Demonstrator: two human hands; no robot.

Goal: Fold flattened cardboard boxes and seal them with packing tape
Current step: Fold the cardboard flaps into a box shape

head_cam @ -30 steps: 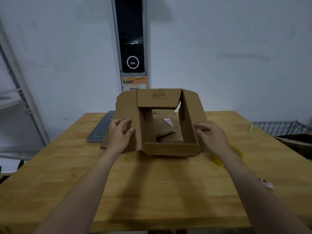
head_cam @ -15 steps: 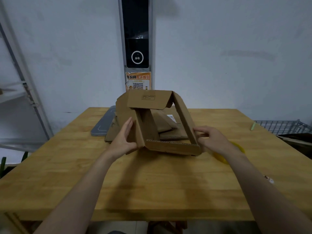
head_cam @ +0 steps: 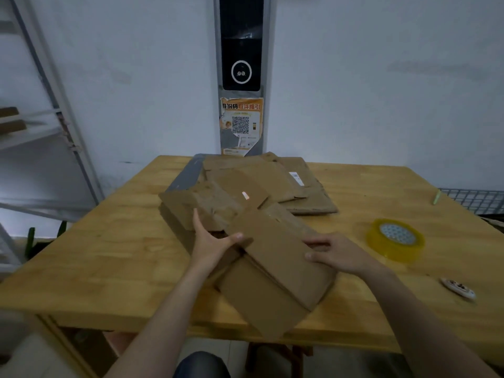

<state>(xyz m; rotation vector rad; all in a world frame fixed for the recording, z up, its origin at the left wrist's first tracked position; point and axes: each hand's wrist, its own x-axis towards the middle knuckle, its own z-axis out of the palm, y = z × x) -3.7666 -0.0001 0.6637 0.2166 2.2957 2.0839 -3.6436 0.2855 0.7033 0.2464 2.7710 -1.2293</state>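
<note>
A brown cardboard box (head_cam: 275,279) lies slanted across the wooden table (head_cam: 114,257), and its near corner overhangs the front edge. A long flap is folded over its top. My left hand (head_cam: 211,245) rests against the box's left side with its fingers straight, the thumb stretched onto the flap's edge. From the right, my right hand (head_cam: 336,253) lies on the flap with flat fingers. A yellow roll of packing tape (head_cam: 395,240) lies flat on the table to the right of that hand.
A stack of flattened boxes (head_cam: 300,186) lies behind, partly on a grey tray (head_cam: 185,177). A small round white object (head_cam: 458,288) and a green pen (head_cam: 436,196) sit at the right, near a wire rack (head_cam: 476,199). A metal shelf (head_cam: 49,124) stands left.
The box stood upright and open like a frame between my hands; now it lies low and slanted toward me with a flap folded over. The view has tilted down and the tape roll shows.
</note>
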